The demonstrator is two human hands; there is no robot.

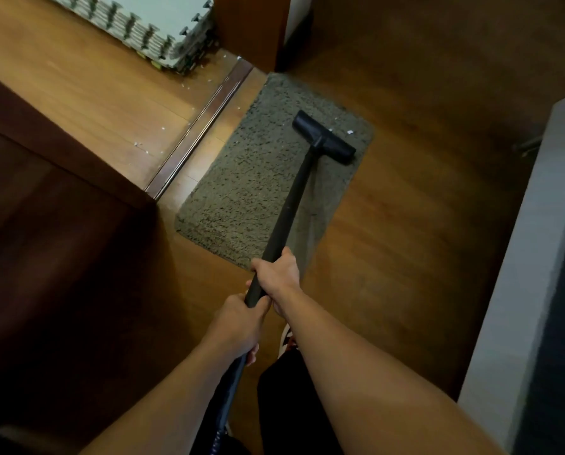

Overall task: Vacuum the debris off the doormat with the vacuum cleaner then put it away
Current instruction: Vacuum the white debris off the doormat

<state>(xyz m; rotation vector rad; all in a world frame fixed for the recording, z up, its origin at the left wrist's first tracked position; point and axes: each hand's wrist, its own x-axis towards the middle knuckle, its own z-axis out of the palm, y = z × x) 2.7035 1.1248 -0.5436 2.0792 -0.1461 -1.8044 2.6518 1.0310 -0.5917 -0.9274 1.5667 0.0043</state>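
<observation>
At the far right corner of the grey-brown shaggy rectangular doormat, the black T-shaped floor nozzle of the vacuum cleaner rests flat on the pile. Its right end reaches the mat's right long edge. The straight black wand runs from the nozzle back over the mat's near short edge to the person, roughly parallel to the mat's long edges.

The right hand is the forward hand. Its fingers wrap round the wand just above the near edge of the mat. The left hand sits directly behind it and grips the lower end of the wand where the dark hose joins. Both hands are clenched on the tool.

Small white flecks of debris lie on the pile just beyond the nozzle, between it and the far short edge. They lie ahead of both hands, along the line of the wand. The next stroke probably calls for a short push forward along the wand's axis, led by the right hand. The left half of the mat appears to need further parallel passes.

More white flecks lie on the wooden floor beyond the dark threshold strip.
</observation>
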